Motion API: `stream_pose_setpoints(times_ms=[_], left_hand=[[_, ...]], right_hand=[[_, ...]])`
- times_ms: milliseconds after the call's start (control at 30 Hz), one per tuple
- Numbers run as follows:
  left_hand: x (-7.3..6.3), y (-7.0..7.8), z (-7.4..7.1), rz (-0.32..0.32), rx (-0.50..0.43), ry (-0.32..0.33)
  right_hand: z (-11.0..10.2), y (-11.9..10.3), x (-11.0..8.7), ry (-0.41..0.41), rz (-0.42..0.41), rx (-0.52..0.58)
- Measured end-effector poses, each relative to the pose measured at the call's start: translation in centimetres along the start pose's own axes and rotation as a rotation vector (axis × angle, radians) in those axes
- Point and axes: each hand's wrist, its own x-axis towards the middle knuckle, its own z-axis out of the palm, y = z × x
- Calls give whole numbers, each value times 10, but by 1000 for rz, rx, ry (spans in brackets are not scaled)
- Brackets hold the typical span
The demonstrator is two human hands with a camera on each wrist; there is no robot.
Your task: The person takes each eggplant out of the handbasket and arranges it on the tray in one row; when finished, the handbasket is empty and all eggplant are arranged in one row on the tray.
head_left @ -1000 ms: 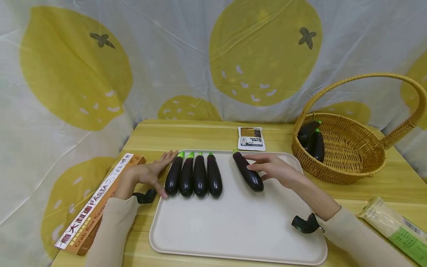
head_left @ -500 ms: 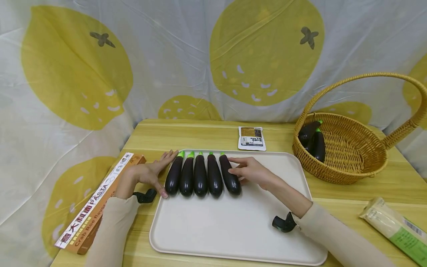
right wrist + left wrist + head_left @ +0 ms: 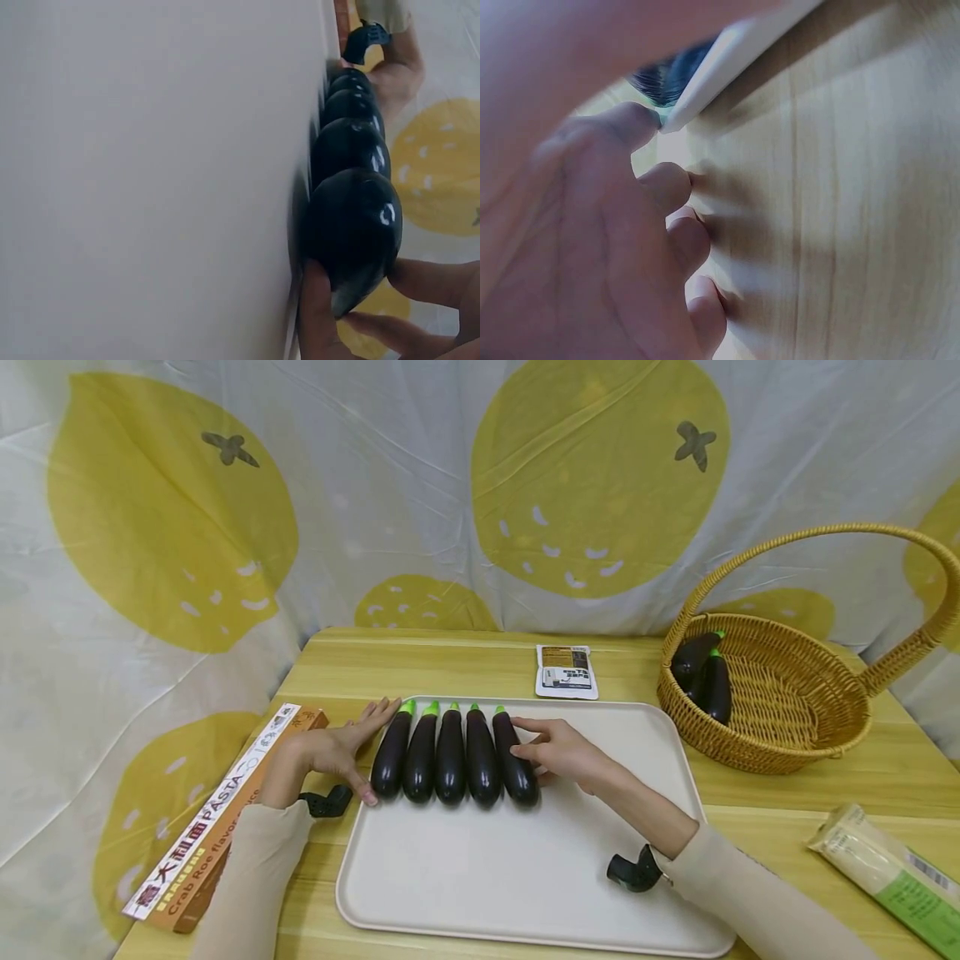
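Lying at nine o'clock from the white tray [image 3: 480, 868] is a pasta box [image 3: 217, 827]. Next comes the left hand [image 3: 337, 750], thumb and fingers spread wide, gripping nothing. It is beside a row of five eggplants [image 3: 451, 760], at eleven o'clock on the tray. The right hand [image 3: 566, 752] pinches the rightmost eggplant [image 3: 514, 768] between thumb and fingers. At two o'clock, a wicker basket [image 3: 772, 757] contains at least two more eggplants [image 3: 717, 690].
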Motion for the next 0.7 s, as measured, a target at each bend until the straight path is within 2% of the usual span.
stream_pose_setpoints(times_ms=[233, 700], left_hand=[[1, 0, 0, 0, -1, -2], [1, -1, 0, 7, -11, -14]], right_hand=[[-2, 1, 2, 10, -5, -27], [-9, -1, 4, -55, -35, -40]])
